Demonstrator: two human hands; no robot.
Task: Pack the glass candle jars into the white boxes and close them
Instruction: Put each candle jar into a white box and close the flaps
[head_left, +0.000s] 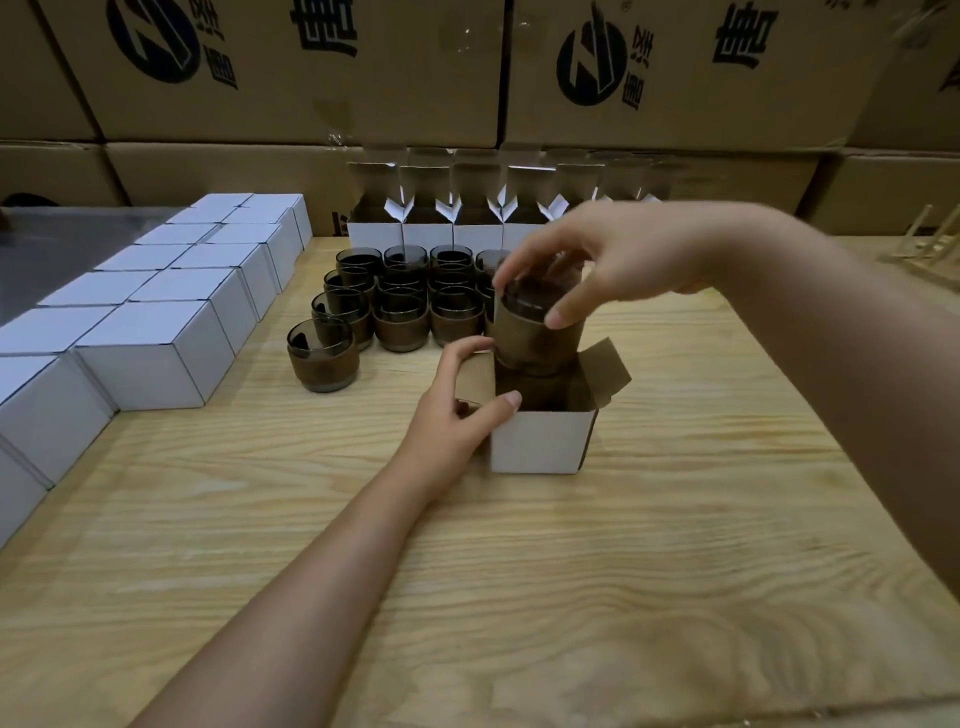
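An open white box (540, 441) stands in the middle of the wooden table (467, 597), flaps up. My right hand (587, 265) grips a dark glass candle jar (535, 343) by its rim, holding it upright in the box's mouth, partly inside. My left hand (457, 410) holds the box's left edge, thumb on the front corner and fingers over the left flap. Behind it, several more dark jars (400, 296) stand in rows.
Several closed white boxes (156, 322) are lined up in two rows along the left. A row of open white boxes (452, 218) with raised flaps stands at the back. Large printed brown cartons (467, 78) form a wall behind the table.
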